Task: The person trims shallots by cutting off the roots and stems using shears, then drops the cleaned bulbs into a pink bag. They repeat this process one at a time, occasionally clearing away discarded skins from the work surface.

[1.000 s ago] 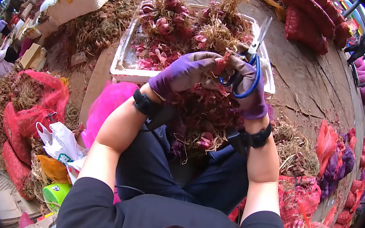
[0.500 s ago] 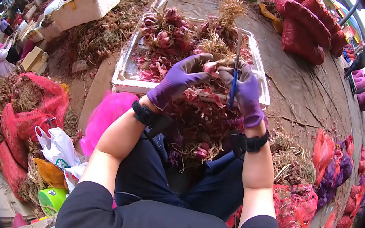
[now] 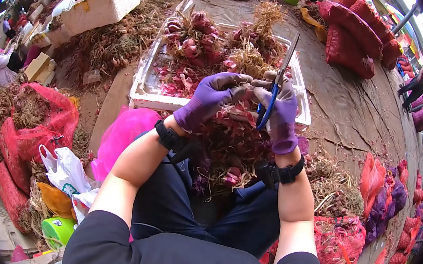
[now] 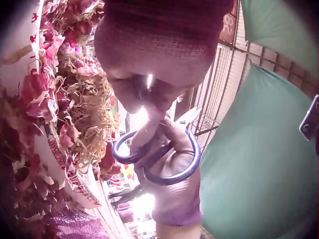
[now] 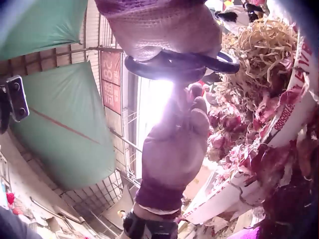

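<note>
A right hand (image 3: pixel 285 106) in a purple glove with greyish fingers holds a pair of blue-handled metal scissors (image 3: pixel 275 92); its grip is curled about the handle rings, and the blades point up and away from the body, over the near right part of a shallow white foam box (image 3: pixel 136 95). A left hand (image 3: pixel 210 98) in a matching glove bends its fingers toward the thumb, their tips just beside the right fingertips; its grip looks narrow, though I cannot tell what it holds (the fingers hide the spot in all three views). In the box, beyond the hands, lie bunches of red-purple bulbs (image 3: pixel 199 34) and dry straw-coloured stems (image 3: pixel 269 18); a heap of loose dark red papery skins (image 3: pixel 231 139) lies nearer the body, below the wrists; a bright pink mesh bag (image 3: pixel 125 132) sits beside the left forearm.
</note>
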`<action>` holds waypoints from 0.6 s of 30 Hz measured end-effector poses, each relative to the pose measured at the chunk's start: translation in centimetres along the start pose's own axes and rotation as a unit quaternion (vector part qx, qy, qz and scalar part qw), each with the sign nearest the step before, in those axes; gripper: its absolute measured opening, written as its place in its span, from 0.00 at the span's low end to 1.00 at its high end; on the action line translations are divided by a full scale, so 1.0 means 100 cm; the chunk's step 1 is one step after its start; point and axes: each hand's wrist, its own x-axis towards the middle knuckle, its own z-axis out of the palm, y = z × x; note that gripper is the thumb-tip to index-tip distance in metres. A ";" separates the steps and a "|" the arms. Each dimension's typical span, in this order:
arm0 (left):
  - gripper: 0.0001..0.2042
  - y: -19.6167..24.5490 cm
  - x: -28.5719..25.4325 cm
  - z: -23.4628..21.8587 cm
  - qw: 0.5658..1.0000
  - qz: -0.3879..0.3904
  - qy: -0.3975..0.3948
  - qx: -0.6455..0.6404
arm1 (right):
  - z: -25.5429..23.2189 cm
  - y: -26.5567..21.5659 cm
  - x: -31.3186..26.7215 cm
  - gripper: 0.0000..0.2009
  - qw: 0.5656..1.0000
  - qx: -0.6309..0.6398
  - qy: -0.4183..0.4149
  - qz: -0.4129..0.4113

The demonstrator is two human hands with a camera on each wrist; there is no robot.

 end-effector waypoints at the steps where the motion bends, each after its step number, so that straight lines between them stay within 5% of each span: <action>1: 0.16 -0.001 0.000 0.000 1.000 -0.001 0.001 0.000 | 0.001 0.000 0.000 0.20 1.000 0.000 0.000 0.001; 6: 0.12 -0.009 0.004 -0.012 0.971 0.090 0.034 0.217 | 0.010 0.006 -0.005 0.19 0.999 -0.045 -0.006 0.000; 12: 0.14 -0.005 0.002 -0.005 0.999 -0.008 0.034 0.000 | 0.017 0.007 -0.007 0.20 0.998 -0.057 0.034 -0.019; 15: 0.16 0.008 0.002 0.000 0.994 -0.105 0.030 0.004 | 0.015 0.001 -0.007 0.20 0.998 0.016 0.065 -0.008; 18: 0.16 0.008 0.000 -0.007 0.997 -0.076 -0.008 0.031 | 0.006 0.005 -0.003 0.20 0.997 0.029 0.065 -0.007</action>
